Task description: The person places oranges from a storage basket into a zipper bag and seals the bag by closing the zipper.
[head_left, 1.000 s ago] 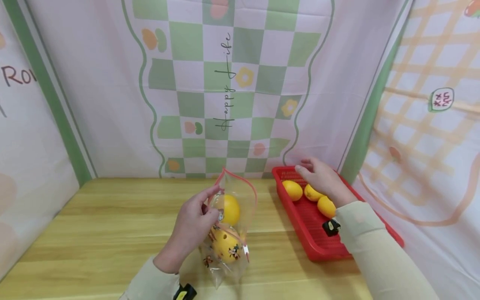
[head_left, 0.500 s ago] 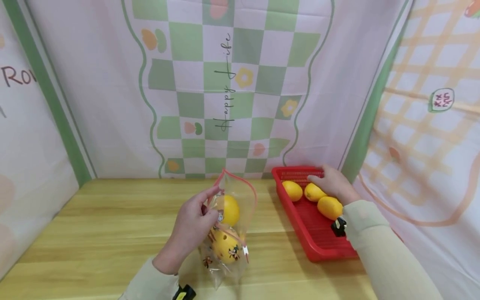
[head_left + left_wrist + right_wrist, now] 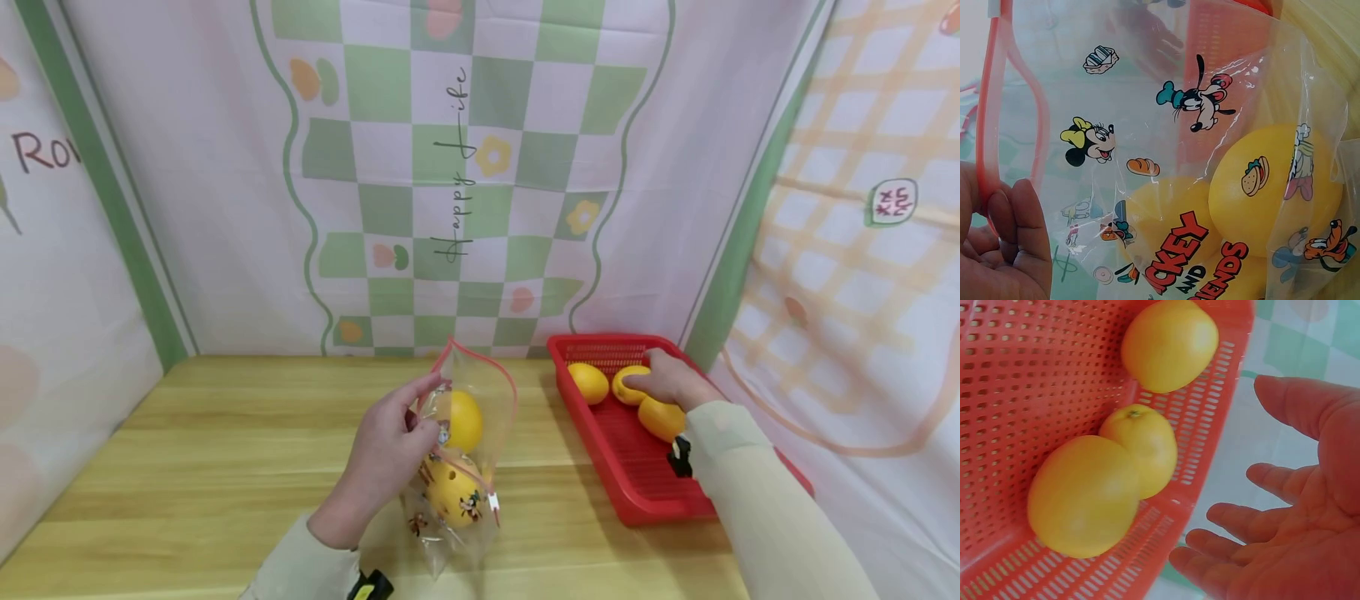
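Note:
My left hand [image 3: 393,450] pinches the red-edged rim of a clear zip bag [image 3: 1147,81] printed with cartoon characters. The bag's mouth gapes upward, and yellow citrus fruits [image 3: 1272,187] fill its lower part. To the right, my right hand [image 3: 671,382] is over the far right part of a red plastic basket [image 3: 600,454], fingers spread and nothing in them. Its thumb overlaps the middle fruit [image 3: 1141,447] in the head view. In the basket, a larger fruit [image 3: 1085,497] lies against that one, while another fruit [image 3: 588,383] sits near the far left corner.
Both bag and basket are on a wood-grain table [image 3: 225,467]. A patterned cloth [image 3: 495,167] hangs behind the table, with more cloth along both sides. The basket's raised rim surrounds the fruits.
My right hand has moved right and lowered toward the fruits in the basket, its thumb now overlapping the middle one. The left hand and bag have stayed in place.

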